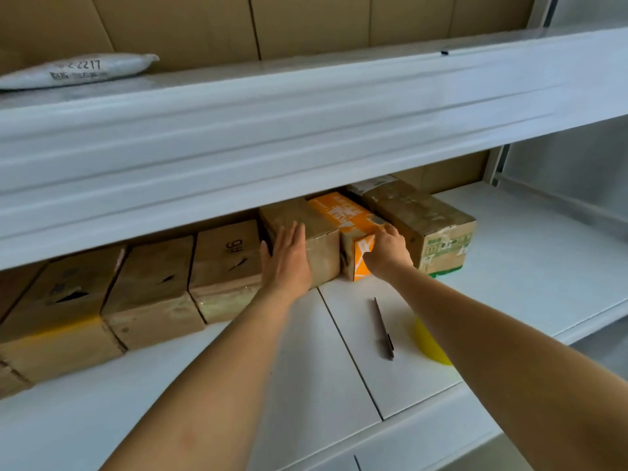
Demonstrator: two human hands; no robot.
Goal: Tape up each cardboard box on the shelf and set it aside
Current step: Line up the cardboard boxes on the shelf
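Several cardboard boxes stand in a row at the back of the white shelf (530, 266). My left hand (287, 258) lies flat with straight fingers on the front left corner of a plain brown box (316, 229). To its right is a narrow orange and white box (346, 212). My right hand (387, 251) grips the front top corner of that orange box, fingers curled over it. A brown box with green print (438, 229) stands right of the orange one, touching it. Three more brown boxes (153, 287) sit to the left.
A dark pen (384, 329) lies on the shelf in front of the boxes. A yellow roll of tape (430, 345) sits by it, partly hidden under my right forearm. The upper shelf (306, 137) overhangs the boxes and carries a white padded parcel (78, 71).
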